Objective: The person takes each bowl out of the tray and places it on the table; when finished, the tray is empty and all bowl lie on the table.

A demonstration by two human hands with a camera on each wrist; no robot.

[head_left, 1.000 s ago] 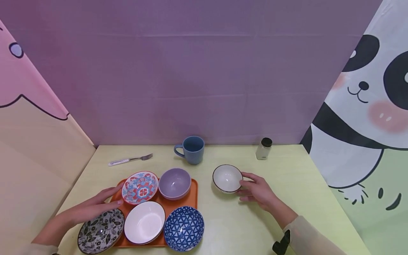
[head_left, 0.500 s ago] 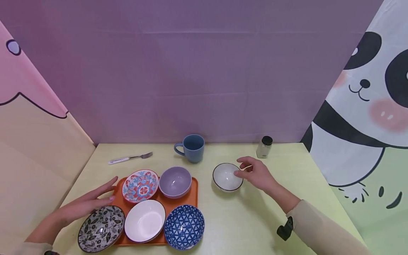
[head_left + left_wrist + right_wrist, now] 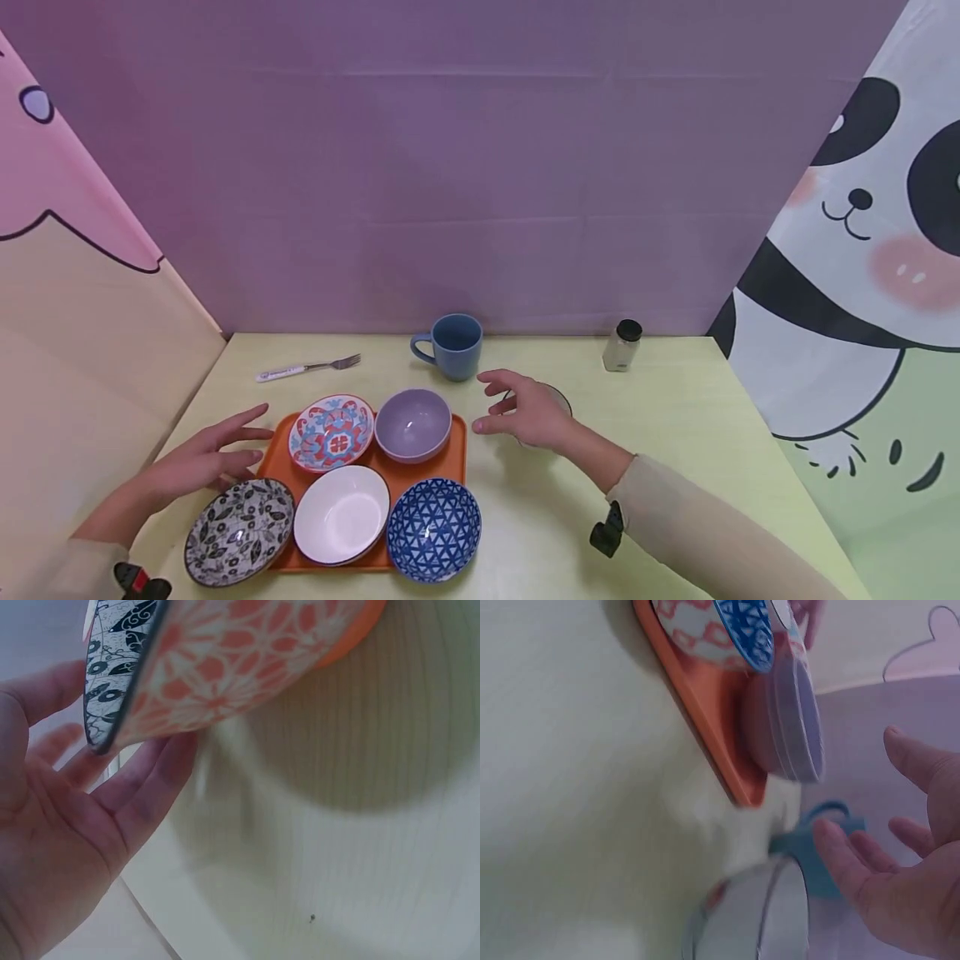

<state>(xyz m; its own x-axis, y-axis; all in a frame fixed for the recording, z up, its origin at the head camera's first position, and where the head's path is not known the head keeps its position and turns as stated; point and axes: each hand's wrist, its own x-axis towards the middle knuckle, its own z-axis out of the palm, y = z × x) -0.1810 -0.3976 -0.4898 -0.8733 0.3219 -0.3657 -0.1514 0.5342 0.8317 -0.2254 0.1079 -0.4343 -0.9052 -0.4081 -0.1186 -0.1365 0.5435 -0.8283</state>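
Observation:
My left hand (image 3: 198, 462), fingers spread, hovers at the left side of an orange tray (image 3: 279, 458), holding nothing. Just below it is a black-and-white floral bowl (image 3: 238, 533), tilted over the tray's left edge; in the left wrist view, the fingertips are close to its red-patterned outside, and contact cannot be told. My right hand (image 3: 528, 410) hangs with loosely bent fingers over a dark-rimmed white bowl (image 3: 558, 400), hiding most of it. Nothing is in that hand. In the right wrist view the white bowl (image 3: 739, 919) stands below the fingers.
The tray also bears a red-and-blue patterned dish (image 3: 332, 433), a purple bowl (image 3: 413, 426), a white oval bowl (image 3: 342, 515) and a blue triangle-patterned bowl (image 3: 434, 530). Behind stand a blue mug (image 3: 456, 348), a fork (image 3: 307, 367) and a black-capped jar (image 3: 622, 346).
My right hand has left the white bowl's right side, risen and moved left across it. My left hand has drawn back slightly left from the patterned dish. The bowls stay put.

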